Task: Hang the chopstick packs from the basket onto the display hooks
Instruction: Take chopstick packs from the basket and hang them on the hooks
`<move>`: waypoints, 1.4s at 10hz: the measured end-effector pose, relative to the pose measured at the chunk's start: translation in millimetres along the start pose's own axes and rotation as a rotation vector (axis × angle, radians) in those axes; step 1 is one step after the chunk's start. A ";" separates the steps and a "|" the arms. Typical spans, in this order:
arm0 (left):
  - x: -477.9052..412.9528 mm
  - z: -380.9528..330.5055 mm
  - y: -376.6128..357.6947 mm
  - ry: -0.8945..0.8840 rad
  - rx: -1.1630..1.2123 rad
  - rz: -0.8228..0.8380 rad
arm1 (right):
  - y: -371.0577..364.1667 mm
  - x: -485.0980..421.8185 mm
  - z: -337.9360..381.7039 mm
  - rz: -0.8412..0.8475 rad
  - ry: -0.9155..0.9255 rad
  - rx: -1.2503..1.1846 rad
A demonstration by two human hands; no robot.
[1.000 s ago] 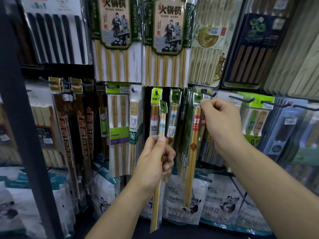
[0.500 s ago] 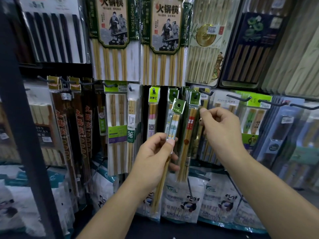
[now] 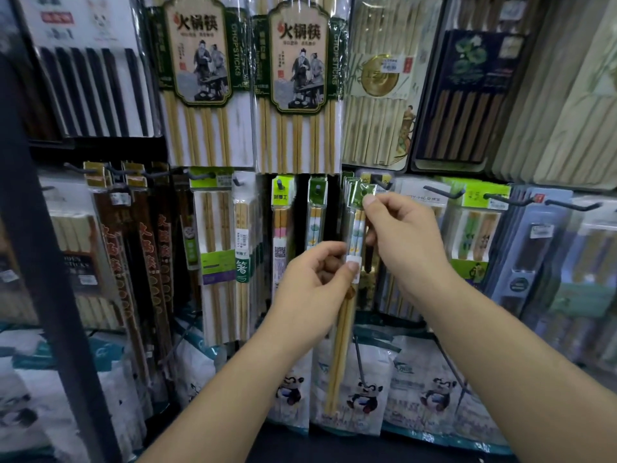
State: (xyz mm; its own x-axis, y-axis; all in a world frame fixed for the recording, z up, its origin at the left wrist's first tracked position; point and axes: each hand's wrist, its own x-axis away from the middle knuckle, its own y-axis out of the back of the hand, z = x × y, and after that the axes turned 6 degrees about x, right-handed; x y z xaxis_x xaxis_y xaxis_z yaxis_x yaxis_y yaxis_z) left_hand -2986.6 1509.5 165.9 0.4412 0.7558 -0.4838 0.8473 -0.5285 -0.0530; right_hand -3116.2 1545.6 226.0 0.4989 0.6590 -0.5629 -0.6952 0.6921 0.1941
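The chopstick pack [image 3: 341, 342] is pinched at its middle by the left hand [image 3: 310, 285], with thumb and fingers. Its green tab [image 3: 362, 195], at 12 o'clock, is pinched by the right hand [image 3: 404, 242]. The pack is likely light, long and thin, with slippery, bendy wrap, so the tab should be held firmly. A dark hook [image 3: 381, 183] is seen just behind, at 1 o'clock from the tab. No basket is seen.
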 end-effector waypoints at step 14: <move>-39.2 24.8 -38.7 0.283 -0.027 -0.050 | -19.1 25.6 -87.9 0.344 -0.155 0.008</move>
State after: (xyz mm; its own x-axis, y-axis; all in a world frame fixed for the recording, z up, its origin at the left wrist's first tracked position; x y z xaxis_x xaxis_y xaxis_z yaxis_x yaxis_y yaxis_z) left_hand -3044.0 1490.7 165.2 0.4607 0.8603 -0.2183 0.8757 -0.4806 -0.0457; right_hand -3135.6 1523.4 137.3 0.3092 0.8898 -0.3357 -0.8323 0.4240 0.3571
